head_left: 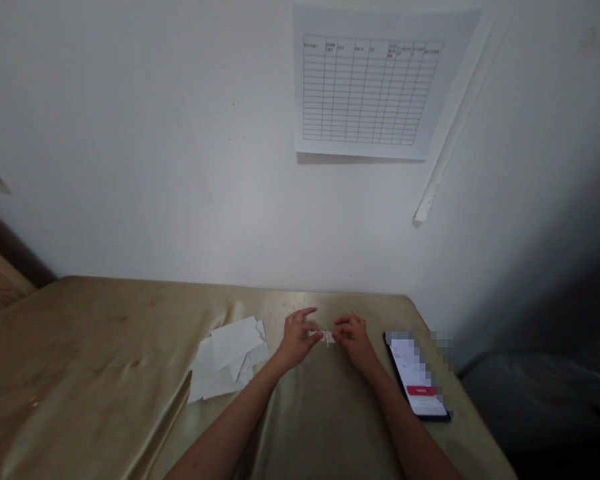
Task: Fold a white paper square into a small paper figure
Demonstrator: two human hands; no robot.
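Between my two hands is a small piece of white paper [327, 337], folded or twisted; its exact shape is too small to make out. My left hand [299, 335] pinches its left end between thumb and forefinger, with the other fingers raised. At the right end, my right hand [351, 337] grips it the same way, thumb against forefinger. Both hands are low over the table. Left of my left hand lies a loose pile of torn white paper sheets [235, 343], overlapping, some with ragged edges.
A phone [417, 377] with a lit screen lies right of my right hand, near the table's right edge. A wrinkled gold-brown cover [105, 360] spreads over the table. Behind it rises a white wall with a printed grid sheet [365, 90]. A dark object [540, 393] stands at the right.
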